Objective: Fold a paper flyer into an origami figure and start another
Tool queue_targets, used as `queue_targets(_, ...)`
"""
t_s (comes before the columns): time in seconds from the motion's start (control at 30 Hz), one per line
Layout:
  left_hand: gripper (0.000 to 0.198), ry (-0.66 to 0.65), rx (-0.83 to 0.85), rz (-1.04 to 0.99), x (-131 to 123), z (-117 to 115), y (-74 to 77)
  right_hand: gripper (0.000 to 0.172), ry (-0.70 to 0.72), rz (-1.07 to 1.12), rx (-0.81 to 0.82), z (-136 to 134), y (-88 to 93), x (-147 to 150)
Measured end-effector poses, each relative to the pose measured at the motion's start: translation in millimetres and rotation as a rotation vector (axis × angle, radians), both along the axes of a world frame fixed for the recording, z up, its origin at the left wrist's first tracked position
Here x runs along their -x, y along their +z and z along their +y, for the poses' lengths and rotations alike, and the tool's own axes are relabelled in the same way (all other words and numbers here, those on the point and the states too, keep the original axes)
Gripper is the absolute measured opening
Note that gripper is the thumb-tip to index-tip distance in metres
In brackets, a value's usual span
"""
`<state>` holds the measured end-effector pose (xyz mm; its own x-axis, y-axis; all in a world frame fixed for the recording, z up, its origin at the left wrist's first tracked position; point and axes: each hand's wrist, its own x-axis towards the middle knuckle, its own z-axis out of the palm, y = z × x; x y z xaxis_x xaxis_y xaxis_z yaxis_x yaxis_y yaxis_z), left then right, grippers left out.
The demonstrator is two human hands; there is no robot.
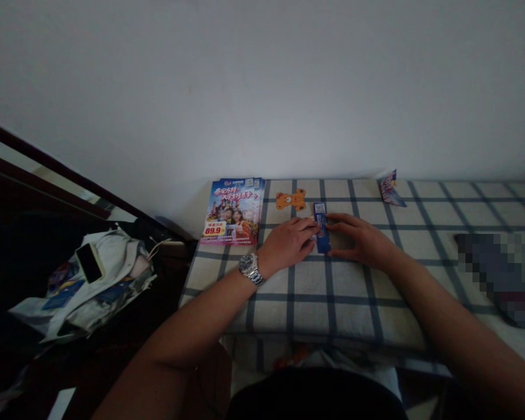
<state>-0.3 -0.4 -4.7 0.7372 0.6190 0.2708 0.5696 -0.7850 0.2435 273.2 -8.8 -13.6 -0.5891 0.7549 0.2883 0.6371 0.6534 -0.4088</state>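
A narrow folded flyer (322,236), blue with a QR code at its top end, lies on the checked cloth between my hands. My left hand (291,242), with a metal watch at the wrist, rests over the flyer's left edge with bent fingers. At its right edge, the thumb and forefinger of my right hand (361,239) grip along the side, one low and one high. A stack of printed flyers (233,213), the top one marked 89.9, sits to the left. Behind my left hand is a brown bear picture (291,200).
A folded colourful flyer (391,189) stands at the back right near the wall. A dark blurred object (503,274) lies at the right. Left of the table, a phone (90,262) rests on a white bag (126,251). The wall (262,87) borders the table's back.
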Motion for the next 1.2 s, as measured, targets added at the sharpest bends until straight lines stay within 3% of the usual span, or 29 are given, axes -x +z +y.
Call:
queue_targets(0.23, 0.035, 0.006, -0.005, -0.015, -0.9, -2.2, 0.6, 0.051, -0.002, -0.010, -0.020, -3.2, 2.0, 0.8)
queue_targets(0.37, 0.038, 0.063, -0.006, -0.025, -6.9, -5.6, 1.9, 0.027, -0.045, 0.029, -0.044, -0.1, 1.4, 6.9)
queue_targets(0.47, 0.034, 0.113, -0.019, -0.008, -12.9, -8.5, 3.8, 0.019, -0.079, 0.074, -0.057, 5.2, -1.0, 12.1)
queue_targets(0.8, 0.033, 0.172, -0.052, 0.006, -20.2, -13.6, 4.1, 0.015, -0.170, 0.112, -0.079, 7.3, -5.4, 19.6)
queue_targets(1.2, 0.040, 0.177, -0.053, -0.014, -18.7, -16.1, 3.9, 0.011, -0.235, 0.065, -0.076, 6.2, 5.2, 28.5)
